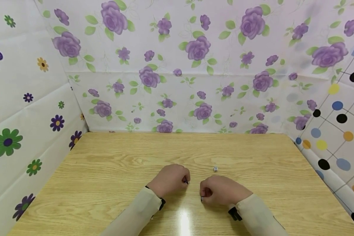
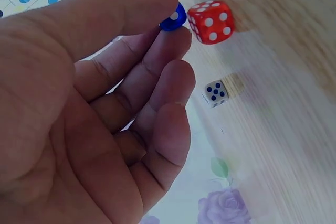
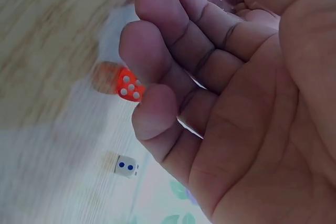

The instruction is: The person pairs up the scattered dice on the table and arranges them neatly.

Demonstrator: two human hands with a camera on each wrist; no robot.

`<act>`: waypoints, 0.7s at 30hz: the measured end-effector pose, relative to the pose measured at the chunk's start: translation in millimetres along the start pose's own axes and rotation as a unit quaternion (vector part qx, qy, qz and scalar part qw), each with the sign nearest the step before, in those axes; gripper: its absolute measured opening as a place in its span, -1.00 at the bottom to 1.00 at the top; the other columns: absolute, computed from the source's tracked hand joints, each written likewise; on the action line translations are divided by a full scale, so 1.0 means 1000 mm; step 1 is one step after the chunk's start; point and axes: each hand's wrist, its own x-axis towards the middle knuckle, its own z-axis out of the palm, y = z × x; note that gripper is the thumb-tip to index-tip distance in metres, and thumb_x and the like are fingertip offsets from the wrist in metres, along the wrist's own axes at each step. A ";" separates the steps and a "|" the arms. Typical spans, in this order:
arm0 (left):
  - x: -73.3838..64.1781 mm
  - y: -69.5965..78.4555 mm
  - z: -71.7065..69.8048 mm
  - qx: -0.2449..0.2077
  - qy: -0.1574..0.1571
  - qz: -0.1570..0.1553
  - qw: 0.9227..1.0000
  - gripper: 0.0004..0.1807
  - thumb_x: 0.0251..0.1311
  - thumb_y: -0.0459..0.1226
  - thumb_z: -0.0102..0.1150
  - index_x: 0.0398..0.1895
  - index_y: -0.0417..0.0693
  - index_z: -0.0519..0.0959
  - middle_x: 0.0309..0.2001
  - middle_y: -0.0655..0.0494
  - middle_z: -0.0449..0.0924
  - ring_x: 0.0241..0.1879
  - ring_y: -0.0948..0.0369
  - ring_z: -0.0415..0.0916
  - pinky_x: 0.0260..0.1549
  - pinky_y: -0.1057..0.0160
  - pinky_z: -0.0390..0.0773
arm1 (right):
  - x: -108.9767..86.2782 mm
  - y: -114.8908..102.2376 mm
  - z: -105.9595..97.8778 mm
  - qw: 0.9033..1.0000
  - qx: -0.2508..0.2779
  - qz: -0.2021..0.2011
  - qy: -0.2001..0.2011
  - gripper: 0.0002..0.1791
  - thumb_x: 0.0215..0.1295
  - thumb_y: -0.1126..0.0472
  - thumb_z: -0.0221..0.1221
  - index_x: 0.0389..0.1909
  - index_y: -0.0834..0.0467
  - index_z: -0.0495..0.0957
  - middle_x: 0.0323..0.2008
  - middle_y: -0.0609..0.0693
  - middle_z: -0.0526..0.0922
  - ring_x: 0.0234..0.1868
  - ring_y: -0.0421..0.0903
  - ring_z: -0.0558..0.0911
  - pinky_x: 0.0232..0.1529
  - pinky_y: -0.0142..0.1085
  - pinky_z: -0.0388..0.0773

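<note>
Already, blue dice (image 2: 177, 21) are pinched by the left hand (image 1: 171, 178) and right hand (image 1: 224, 190); a red die (image 2: 211, 22) and white die (image 2: 215, 93) are left on the table (image 1: 121, 157).

The surface (image 1: 106, 183) is yellowish wood with a wavy, darker grain, and a bright streak of light gleams on its near part. A white die (image 1: 215, 169) with blue pips lies on it, a little right of the middle. Near that, both wrist views show a red die (image 2: 211, 22) with white pips
</note>
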 end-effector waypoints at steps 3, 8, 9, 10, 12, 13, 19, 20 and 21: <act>0.000 0.000 0.000 -0.006 -0.002 0.002 1.000 -0.87 0.02 -0.34 0.27 -0.42 0.13 0.66 -0.41 0.33 0.61 -0.45 0.44 0.41 -0.38 0.40 0.46 | -0.001 0.000 -0.002 1.000 -0.004 0.003 0.005 -0.85 0.12 0.20 0.25 -0.48 -0.14 0.53 -0.54 -0.35 0.46 -0.52 -0.38 0.41 -0.42 -0.44 0.41; -0.001 0.002 -0.001 -0.012 -0.015 0.001 1.000 -0.86 0.04 -0.34 0.26 -0.41 0.15 0.66 -0.39 0.36 0.61 -0.42 0.45 0.44 -0.37 0.40 0.49 | -0.002 0.000 -0.003 1.000 -0.004 0.005 0.005 -0.85 0.12 0.21 0.26 -0.47 -0.14 0.53 -0.53 -0.34 0.46 -0.52 -0.37 0.41 -0.43 -0.44 0.41; -0.001 0.003 -0.002 -0.012 -0.019 0.001 1.000 -0.86 0.05 -0.34 0.27 -0.41 0.16 0.66 -0.39 0.37 0.60 -0.41 0.45 0.45 -0.36 0.39 0.49 | -0.001 0.000 -0.003 1.000 -0.004 0.005 0.005 -0.85 0.12 0.21 0.26 -0.47 -0.13 0.53 -0.53 -0.34 0.46 -0.52 -0.37 0.40 -0.43 -0.44 0.41; -0.001 0.004 -0.002 -0.013 -0.022 0.001 1.000 -0.87 0.05 -0.33 0.27 -0.41 0.16 0.66 -0.39 0.37 0.60 -0.40 0.45 0.45 -0.34 0.39 0.49 | -0.001 0.000 -0.003 1.000 -0.003 0.005 0.003 -0.85 0.12 0.20 0.26 -0.47 -0.13 0.53 -0.53 -0.33 0.46 -0.52 -0.37 0.40 -0.43 -0.44 0.41; -0.002 0.005 -0.003 -0.016 -0.029 0.004 0.999 -0.87 0.06 -0.32 0.28 -0.41 0.17 0.66 -0.39 0.39 0.59 -0.38 0.44 0.46 -0.32 0.39 0.50 | -0.001 0.000 -0.003 1.000 0.001 0.005 0.000 -0.86 0.13 0.20 0.27 -0.47 -0.13 0.53 -0.53 -0.33 0.46 -0.52 -0.37 0.40 -0.43 -0.44 0.41; -0.002 0.006 -0.004 -0.018 -0.033 0.006 0.999 -0.87 0.06 -0.32 0.28 -0.40 0.17 0.66 -0.39 0.39 0.59 -0.38 0.44 0.46 -0.32 0.40 0.49 | -0.001 0.000 -0.003 1.000 0.002 0.004 0.000 -0.86 0.13 0.19 0.28 -0.46 -0.13 0.53 -0.53 -0.33 0.46 -0.52 -0.37 0.40 -0.44 -0.44 0.41; -0.003 0.010 -0.005 -0.024 -0.050 0.026 0.998 -0.86 0.07 -0.32 0.26 -0.42 0.17 0.66 -0.40 0.39 0.59 -0.40 0.47 0.44 -0.32 0.43 0.47 | -0.001 -0.002 -0.004 1.000 0.000 0.003 0.001 -0.86 0.12 0.17 0.29 -0.47 -0.13 0.52 -0.54 -0.33 0.46 -0.53 -0.38 0.39 -0.45 -0.44 0.40; -0.004 0.011 -0.006 -0.024 -0.053 0.028 0.998 -0.86 0.07 -0.33 0.26 -0.43 0.18 0.65 -0.40 0.39 0.59 -0.41 0.47 0.44 -0.33 0.44 0.47 | -0.001 -0.002 -0.004 1.000 0.000 0.004 0.001 -0.86 0.11 0.16 0.30 -0.48 -0.13 0.52 -0.53 -0.33 0.46 -0.53 -0.38 0.40 -0.44 -0.44 0.41; -0.004 0.011 -0.006 -0.025 -0.057 0.031 0.998 -0.85 0.07 -0.33 0.26 -0.44 0.18 0.65 -0.41 0.39 0.58 -0.43 0.47 0.43 -0.34 0.44 0.47 | -0.001 -0.002 -0.004 1.000 -0.001 0.004 0.001 -0.86 0.11 0.16 0.30 -0.47 -0.13 0.52 -0.53 -0.34 0.46 -0.52 -0.38 0.40 -0.44 -0.44 0.41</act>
